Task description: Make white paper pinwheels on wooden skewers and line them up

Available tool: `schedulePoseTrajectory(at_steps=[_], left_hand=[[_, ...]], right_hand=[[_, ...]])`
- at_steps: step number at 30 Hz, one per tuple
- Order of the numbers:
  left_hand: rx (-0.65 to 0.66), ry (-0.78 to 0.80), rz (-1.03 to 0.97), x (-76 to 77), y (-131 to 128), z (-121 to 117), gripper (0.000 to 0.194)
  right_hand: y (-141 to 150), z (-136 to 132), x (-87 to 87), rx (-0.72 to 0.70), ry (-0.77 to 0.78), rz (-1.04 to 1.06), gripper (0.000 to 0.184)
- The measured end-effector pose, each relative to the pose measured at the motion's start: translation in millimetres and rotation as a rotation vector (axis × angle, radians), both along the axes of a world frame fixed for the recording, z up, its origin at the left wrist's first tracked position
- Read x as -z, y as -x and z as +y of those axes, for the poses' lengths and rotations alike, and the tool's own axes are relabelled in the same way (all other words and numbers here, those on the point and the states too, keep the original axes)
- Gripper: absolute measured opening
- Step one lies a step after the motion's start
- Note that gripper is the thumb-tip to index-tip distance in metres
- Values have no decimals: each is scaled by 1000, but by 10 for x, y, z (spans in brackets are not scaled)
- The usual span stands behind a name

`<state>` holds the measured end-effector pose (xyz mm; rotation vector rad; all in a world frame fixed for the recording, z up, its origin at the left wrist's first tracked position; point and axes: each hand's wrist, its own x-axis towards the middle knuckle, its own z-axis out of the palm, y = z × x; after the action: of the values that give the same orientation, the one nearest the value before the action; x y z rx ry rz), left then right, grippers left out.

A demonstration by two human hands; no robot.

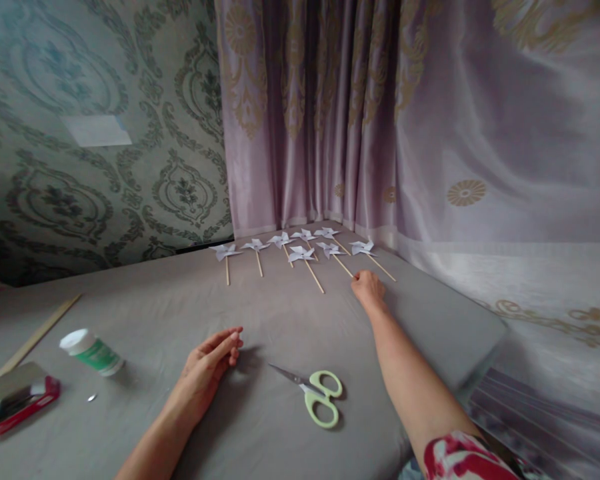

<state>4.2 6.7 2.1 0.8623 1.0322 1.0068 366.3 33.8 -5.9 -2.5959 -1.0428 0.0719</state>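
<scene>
Reaching to the far side of the table, my right hand (369, 288) pinches the lower end of the wooden stick of a white paper pinwheel (331, 250). That pinwheel lies among several others like it, one with its stick pointing toward me (301, 254) and another just right of my hand (363, 247). My left hand (214, 360) hovers near the table's middle, thumb against loosely curled fingers, with nothing visible in them. To its right lie scissors (313, 390) with pale green handles, blades pointing toward it.
At the left stands a white and green plastic bottle (93, 352), tilted in view. Beside it are an opened red box (23, 403), a small shiny piece (92, 398) and a long flat wooden strip (40, 333). Curtains (310, 120) hang behind the grey-covered table (180, 300).
</scene>
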Motion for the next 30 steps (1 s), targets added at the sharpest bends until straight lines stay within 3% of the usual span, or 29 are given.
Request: schedulePoseTrajectory(at_steps=[8,17,26,30], left_hand=[[11,-15,-25,50,11,31,49],[0,-29,-25,17,-15,23,48],[-164,-151,8,30,82,48,50],[-173,-234,106,88,90,38,49]], right_hand=[[-1,-15,13,-6,-29,-3,28],[131,-125,-130,-27,-70,-42,35],[661,-97,-97,-368,-58,-92,29],[853,-122,-82,-547,-33,-94,29]])
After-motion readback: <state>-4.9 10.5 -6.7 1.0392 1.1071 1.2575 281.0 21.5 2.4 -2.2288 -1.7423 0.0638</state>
